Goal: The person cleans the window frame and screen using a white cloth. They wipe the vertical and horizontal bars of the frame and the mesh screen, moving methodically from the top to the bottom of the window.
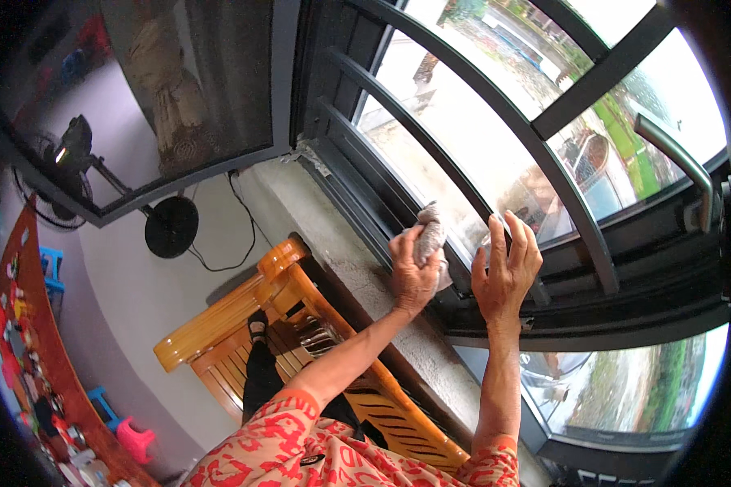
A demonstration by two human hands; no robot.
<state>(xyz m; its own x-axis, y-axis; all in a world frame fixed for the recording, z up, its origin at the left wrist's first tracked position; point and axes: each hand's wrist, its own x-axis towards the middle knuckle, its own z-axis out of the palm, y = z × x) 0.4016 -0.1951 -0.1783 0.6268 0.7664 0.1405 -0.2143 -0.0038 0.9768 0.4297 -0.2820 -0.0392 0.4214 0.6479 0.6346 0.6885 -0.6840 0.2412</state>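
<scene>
A bunched, greyish-white cloth [431, 235] is gripped in my left hand [414, 272], close to the lower part of a dark window frame [353, 191]. Just to the right, my right hand [508, 268] is raised with its fingers spread, its fingertips at a dark window bar [451, 158]. Whether those fingertips touch the bar or the glass I cannot tell. Nothing shows in the right hand.
A rough concrete sill [357, 276] runs below the window. My foot is on a wooden bench [219, 357]. At left are an open dark-framed pane [162, 97], a standing fan's round base [171, 227] and a long reddish-brown table [53, 333] covered with small items. A metal handle [678, 158] juts out at right.
</scene>
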